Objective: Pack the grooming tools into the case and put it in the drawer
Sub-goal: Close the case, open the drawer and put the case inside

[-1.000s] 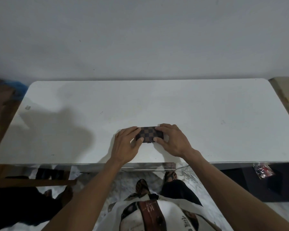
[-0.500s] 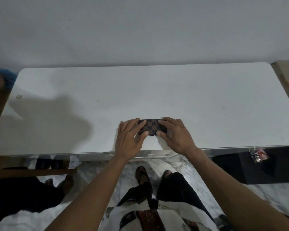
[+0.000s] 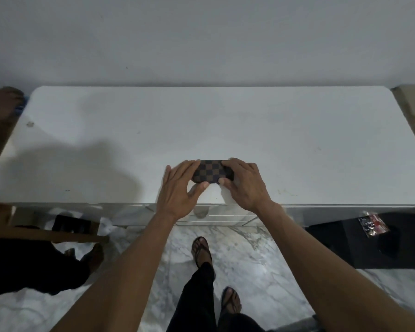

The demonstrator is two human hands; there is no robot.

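Note:
A small closed case (image 3: 211, 170) with a brown and black checkered cover sits near the front edge of the white table (image 3: 297, 140). My left hand (image 3: 180, 188) grips its left end, thumb under the front edge. My right hand (image 3: 246, 182) grips its right end. The case looks slightly raised off the tabletop. No grooming tools are visible. Below the front edge, a mirrored drawer front (image 3: 216, 215) with a round knob shows between my wrists.
A wooden chair (image 3: 0, 140) stands at the left with another person's legs (image 3: 34, 267) beside it. A black box (image 3: 369, 240) with a small red packet (image 3: 371, 225) on it sits low at the right. The floor (image 3: 249, 259) is marble.
Both hands have stayed on the case. I have stepped back from the table, and the drawer front and floor now show more below its edge.

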